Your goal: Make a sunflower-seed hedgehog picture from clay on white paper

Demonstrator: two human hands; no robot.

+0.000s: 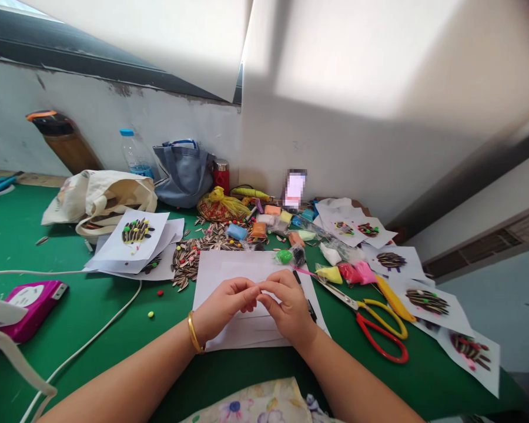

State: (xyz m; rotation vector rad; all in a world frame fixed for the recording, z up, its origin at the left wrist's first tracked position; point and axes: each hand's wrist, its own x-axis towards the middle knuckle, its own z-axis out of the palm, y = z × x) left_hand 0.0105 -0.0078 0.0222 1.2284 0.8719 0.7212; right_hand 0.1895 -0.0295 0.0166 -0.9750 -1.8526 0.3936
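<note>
My left hand [230, 304], with a gold bangle at the wrist, and my right hand [288, 310] meet fingertip to fingertip over a stack of white paper [214, 270]. Both are closed in a pinch; whatever lies between the fingers is hidden or too small to make out. Part of a black pen [311, 310] shows beside my right hand on the paper. Small packets of soft clay, one green [284, 256] and one black [298, 255], rest at the sheet's far right corner. Striped sunflower seeds [186, 261] are heaped along its far left side.
Scissors [381, 320] with red and yellow handles lie to the right, near a yellow cutter [394, 298]. Sheets with seed pictures sit left [156, 235] and right [452, 314]. Bags [183, 176], a bottle [134, 155] and a phone [294, 189] stand at the back. A white cable [110, 322] crosses the left.
</note>
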